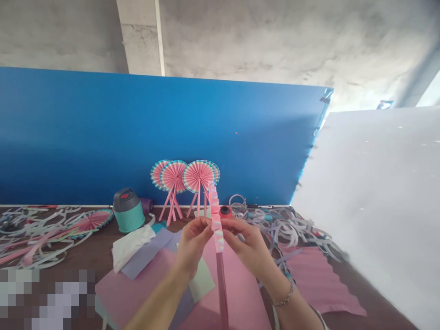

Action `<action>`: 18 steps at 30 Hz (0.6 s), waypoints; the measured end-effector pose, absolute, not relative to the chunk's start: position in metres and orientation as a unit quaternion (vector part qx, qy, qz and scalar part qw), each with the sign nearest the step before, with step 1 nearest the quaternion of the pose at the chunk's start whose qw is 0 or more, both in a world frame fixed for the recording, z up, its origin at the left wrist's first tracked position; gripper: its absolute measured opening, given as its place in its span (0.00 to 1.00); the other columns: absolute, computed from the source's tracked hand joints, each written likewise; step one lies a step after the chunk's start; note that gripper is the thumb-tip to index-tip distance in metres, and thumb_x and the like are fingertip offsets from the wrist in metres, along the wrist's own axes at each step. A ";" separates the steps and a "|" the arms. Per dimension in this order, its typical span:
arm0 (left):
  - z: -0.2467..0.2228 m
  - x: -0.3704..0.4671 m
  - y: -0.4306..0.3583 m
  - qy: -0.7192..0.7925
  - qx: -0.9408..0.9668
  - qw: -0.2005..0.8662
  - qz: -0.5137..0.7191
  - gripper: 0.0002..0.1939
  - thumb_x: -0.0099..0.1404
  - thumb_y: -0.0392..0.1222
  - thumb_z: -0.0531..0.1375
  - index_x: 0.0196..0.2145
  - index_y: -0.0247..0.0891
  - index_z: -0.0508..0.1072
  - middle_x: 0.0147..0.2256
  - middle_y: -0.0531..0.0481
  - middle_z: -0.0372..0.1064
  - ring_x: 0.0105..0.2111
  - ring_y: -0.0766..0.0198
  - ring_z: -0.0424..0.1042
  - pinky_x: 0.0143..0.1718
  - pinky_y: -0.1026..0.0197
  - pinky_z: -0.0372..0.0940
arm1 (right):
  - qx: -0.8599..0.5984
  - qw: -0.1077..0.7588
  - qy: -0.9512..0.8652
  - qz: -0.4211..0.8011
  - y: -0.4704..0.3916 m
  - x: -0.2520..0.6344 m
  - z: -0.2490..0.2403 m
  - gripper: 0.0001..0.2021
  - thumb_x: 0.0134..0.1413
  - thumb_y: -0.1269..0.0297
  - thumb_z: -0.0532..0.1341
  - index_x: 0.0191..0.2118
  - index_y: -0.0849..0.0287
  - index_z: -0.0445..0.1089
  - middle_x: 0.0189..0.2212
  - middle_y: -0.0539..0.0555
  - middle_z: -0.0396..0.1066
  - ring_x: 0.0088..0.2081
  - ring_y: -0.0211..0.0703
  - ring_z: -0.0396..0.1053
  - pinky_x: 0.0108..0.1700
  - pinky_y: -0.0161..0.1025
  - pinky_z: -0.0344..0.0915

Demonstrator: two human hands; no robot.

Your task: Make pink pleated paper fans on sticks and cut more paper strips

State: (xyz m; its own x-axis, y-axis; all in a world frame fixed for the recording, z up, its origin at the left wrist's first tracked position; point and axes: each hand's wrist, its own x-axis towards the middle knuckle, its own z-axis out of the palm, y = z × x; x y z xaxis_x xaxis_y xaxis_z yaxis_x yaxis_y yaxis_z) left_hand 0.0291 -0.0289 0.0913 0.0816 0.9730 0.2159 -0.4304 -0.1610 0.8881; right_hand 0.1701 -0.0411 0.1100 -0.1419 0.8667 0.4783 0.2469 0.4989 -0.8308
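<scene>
My left hand (197,240) and my right hand (242,238) pinch a narrow pleated pink paper strip (215,215) from both sides, holding it upright in front of me. Pale stripes show along its folds. Below it runs a long, thin dark pink strip (222,284); I cannot tell whether the two are joined. Under my hands lie pink paper sheets (240,293), with a pale green sheet (202,279) and a lilac sheet (147,254) to the left. Behind my hands, round pink paper fans (199,176) with blue edges lean upright on pink sticks.
A teal container with a grey lid (129,213) stands at the back left, near a white cloth (132,247). Paper-strip tangles lie left (41,238) and right (285,231). A creased pink sheet (319,279) lies right. A blue panel (137,133) borders the back.
</scene>
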 end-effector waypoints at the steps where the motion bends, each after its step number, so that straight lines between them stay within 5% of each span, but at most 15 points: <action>1: 0.091 0.030 -0.029 0.298 0.450 0.575 0.614 0.10 0.50 0.44 0.67 0.24 0.35 0.72 0.23 0.54 0.67 0.25 0.69 0.64 0.31 0.67 0.60 | -0.412 0.512 -0.687 0.310 -0.044 0.167 0.111 0.09 0.51 0.62 0.61 0.39 0.57 0.74 0.30 0.52 0.74 0.33 0.41 0.68 0.36 0.37 0.62; 10: 0.091 0.035 -0.035 0.289 0.386 0.582 0.656 0.08 0.45 0.39 0.67 0.27 0.38 0.75 0.23 0.53 0.70 0.25 0.65 0.69 0.29 0.66 0.62 | -0.396 0.567 -0.601 0.402 -0.043 0.164 0.103 0.13 0.51 0.61 0.61 0.42 0.56 0.64 0.28 0.50 0.71 0.30 0.40 0.68 0.33 0.37 0.64; 18: 0.097 0.033 -0.037 0.330 0.297 0.569 0.693 0.11 0.38 0.35 0.64 0.25 0.39 0.73 0.19 0.57 0.68 0.24 0.65 0.70 0.26 0.66 0.62 | -0.491 0.459 -0.681 0.291 -0.051 0.160 0.107 0.04 0.46 0.67 0.61 0.31 0.58 0.71 0.26 0.50 0.72 0.28 0.39 0.67 0.29 0.34 0.61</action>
